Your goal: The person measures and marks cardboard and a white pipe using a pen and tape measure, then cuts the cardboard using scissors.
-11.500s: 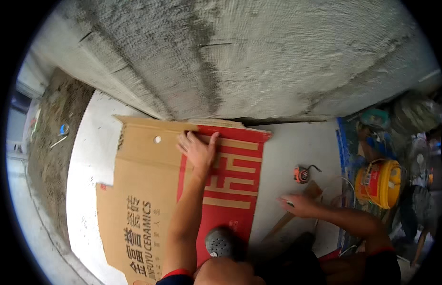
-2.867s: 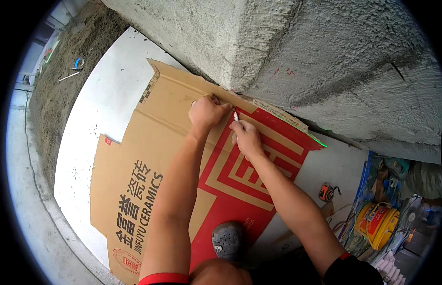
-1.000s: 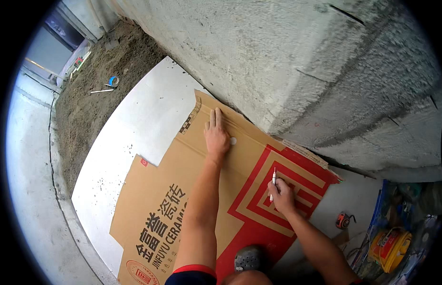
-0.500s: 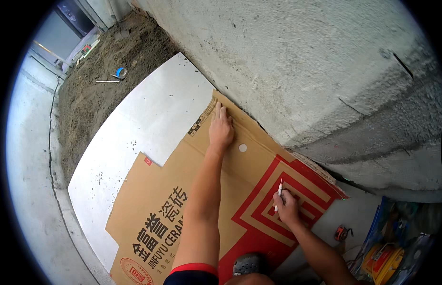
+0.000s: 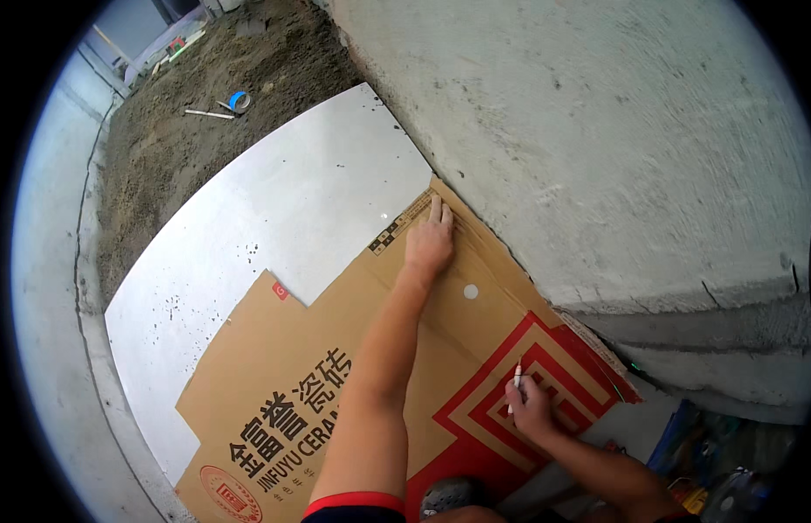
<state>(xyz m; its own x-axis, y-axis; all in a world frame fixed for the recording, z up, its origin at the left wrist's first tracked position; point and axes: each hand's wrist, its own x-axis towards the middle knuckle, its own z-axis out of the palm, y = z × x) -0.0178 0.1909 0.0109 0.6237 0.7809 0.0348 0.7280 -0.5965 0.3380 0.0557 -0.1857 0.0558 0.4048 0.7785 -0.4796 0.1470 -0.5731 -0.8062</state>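
A flat piece of brown cardboard with red and black print lies over a large white panel. On the cardboard near its far corner, close to the wall, my left hand rests palm down with fingers stretched forward. Over the red square pattern nearer to me, my right hand pinches a slim white pen, its thin tip pointing away from me. Whether that tip touches the cardboard I cannot tell.
A rough concrete wall borders the cardboard on the right. Beyond the panel is dark sand bearing a blue tape roll and a white stick. My grey shoe is on the cardboard. Tools and bags lie lower right.
The whole view has shifted and turned slightly. My left hand keeps its place on the cardboard. My right hand still grips the pen over the red pattern, with little movement.
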